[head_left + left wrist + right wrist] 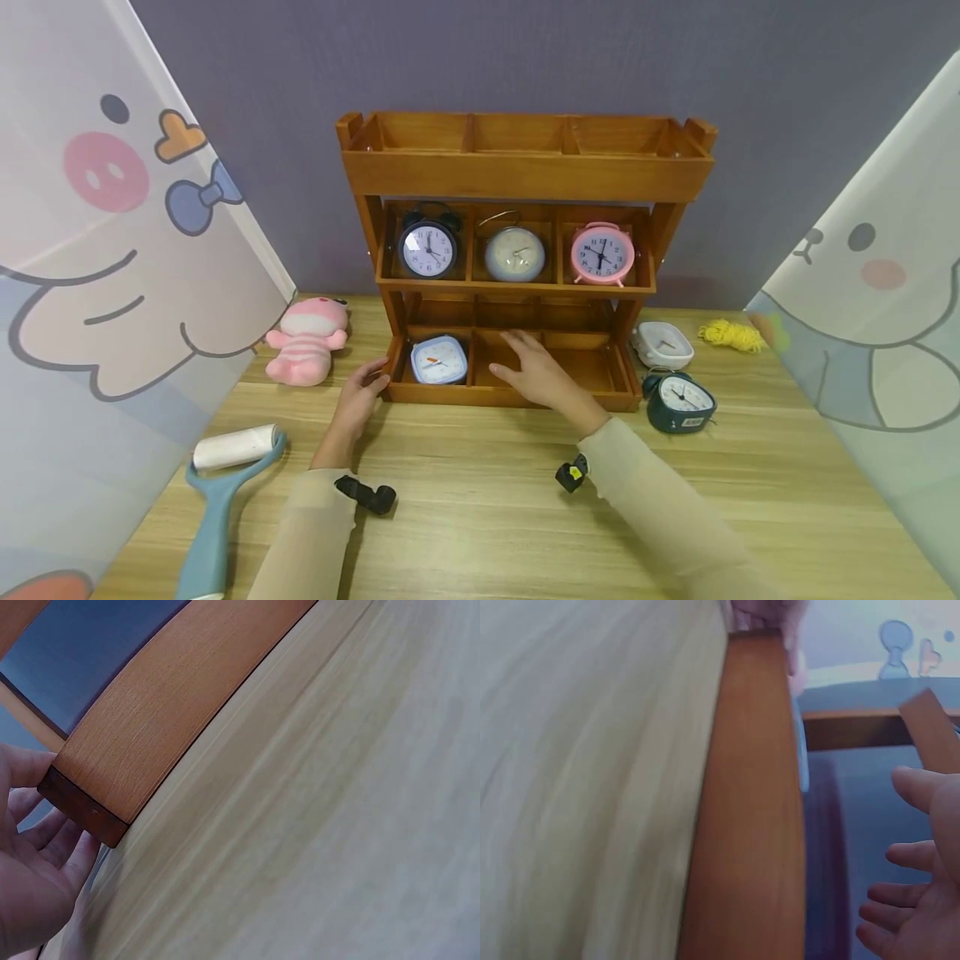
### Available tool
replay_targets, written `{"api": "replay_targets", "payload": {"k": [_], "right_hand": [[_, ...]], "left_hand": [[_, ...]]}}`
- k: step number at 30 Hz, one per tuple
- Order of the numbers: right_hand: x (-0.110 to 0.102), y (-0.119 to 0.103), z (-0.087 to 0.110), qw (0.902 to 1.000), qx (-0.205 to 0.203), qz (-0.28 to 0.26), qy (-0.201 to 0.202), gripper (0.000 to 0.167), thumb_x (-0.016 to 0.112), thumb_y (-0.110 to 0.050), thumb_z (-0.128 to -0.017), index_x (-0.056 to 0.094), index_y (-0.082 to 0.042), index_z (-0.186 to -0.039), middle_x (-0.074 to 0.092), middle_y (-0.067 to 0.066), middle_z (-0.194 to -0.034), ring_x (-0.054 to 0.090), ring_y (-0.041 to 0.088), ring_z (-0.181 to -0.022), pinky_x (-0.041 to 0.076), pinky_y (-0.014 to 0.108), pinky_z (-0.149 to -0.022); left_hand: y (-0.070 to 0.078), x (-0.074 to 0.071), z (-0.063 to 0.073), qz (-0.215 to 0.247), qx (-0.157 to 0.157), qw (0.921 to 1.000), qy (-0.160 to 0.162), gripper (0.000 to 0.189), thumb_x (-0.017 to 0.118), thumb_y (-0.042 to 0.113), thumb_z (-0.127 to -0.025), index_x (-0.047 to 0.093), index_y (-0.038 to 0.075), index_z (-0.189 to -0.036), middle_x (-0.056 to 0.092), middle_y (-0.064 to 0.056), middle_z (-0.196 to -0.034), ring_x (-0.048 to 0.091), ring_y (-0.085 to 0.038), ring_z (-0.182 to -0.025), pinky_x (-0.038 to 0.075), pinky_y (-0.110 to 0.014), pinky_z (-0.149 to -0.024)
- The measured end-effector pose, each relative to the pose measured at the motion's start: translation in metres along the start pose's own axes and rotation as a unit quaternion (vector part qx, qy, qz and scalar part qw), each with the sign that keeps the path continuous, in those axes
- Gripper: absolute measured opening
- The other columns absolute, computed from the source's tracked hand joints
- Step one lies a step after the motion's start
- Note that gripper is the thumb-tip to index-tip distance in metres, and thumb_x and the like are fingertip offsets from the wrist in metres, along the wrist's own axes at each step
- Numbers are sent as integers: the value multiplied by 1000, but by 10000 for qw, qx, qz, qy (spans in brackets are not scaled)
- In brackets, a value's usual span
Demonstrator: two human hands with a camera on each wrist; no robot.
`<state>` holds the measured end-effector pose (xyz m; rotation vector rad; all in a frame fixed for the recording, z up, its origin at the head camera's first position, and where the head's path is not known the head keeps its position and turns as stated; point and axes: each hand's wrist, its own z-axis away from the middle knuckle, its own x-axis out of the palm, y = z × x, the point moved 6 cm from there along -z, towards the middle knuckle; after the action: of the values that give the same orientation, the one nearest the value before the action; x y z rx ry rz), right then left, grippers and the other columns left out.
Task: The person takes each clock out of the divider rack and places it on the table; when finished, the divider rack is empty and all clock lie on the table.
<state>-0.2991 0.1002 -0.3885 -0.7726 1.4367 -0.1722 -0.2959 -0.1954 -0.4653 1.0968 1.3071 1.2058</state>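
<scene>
A brown wooden shelf (525, 179) with divided tiers stands against the back wall. My left hand (362, 398) holds the left end of its bottom tier; in the left wrist view the thumb (30, 766) lies at the upper edge and the fingers wrap the end. Over the bottom tier's middle compartment, my right hand (534, 371) is spread and holds nothing. A blue-rimmed square clock (439, 361) lies in the bottom left compartment. The middle tier bears a black alarm clock (428, 250), a pale round clock (515, 254) and a pink alarm clock (602, 253).
Right of the shelf are a white clock (664, 345), a dark green alarm clock (680, 402) and a bundle of yellow cord (732, 335). On the left lie a pink striped plush toy (306, 343) and a lint roller (217, 508) with a blue handle.
</scene>
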Motion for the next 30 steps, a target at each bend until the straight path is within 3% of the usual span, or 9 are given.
{"api": "replay_targets", "payload": {"k": [7, 13, 19, 25, 30], "right_hand": [[20, -20, -15, 9977, -436, 494, 188, 60, 52, -37, -101, 37, -6, -150, 29, 24, -152, 27, 38, -139, 26, 55, -109], [32, -32, -30, 9885, -874, 1185, 349, 58, 52, -36, -101, 40, -4, -148, 33, 23, -150, 31, 35, -137, 28, 52, -109], [44, -37, -41, 9827, -1011, 1533, 234, 60, 54, -39, -100, 41, -6, -148, 34, 21, -150, 33, 35, -136, 29, 48, -109], [54, -50, -51, 9743, -1421, 1741, 154, 58, 58, -38, -98, 47, -4, -144, 39, 21, -146, 39, 36, -132, 31, 45, -108], [64, -58, -60, 9750, -1400, 1722, -107, 61, 59, -43, -97, 48, -3, -142, 40, 20, -145, 42, 35, -130, 36, 42, -106]], "left_hand": [[-1, 0, 0, 68, -27, 10000, -23, 42, 49, 0, -99, 45, -5, -140, 43, -23, -141, 40, -30, -126, 34, -40, -103], [-1, 0, -1, 88, -19, 10000, -27, 42, 49, 0, -99, 45, -5, -141, 42, -23, -142, 40, -30, -127, 33, -41, -103], [0, 1, 0, 31, -17, 10000, -31, 42, 48, 0, -100, 44, -5, -141, 42, -23, -142, 42, -31, -125, 34, -41, -104], [1, 0, 1, 34, -21, 10000, -1, 41, 48, 0, -99, 45, -5, -140, 42, -23, -142, 42, -31, -125, 35, -40, -103], [1, 1, 2, 4, -19, 10000, 41, 42, 49, 0, -99, 45, -6, -140, 43, -25, -141, 42, -33, -125, 36, -41, -101]]}}
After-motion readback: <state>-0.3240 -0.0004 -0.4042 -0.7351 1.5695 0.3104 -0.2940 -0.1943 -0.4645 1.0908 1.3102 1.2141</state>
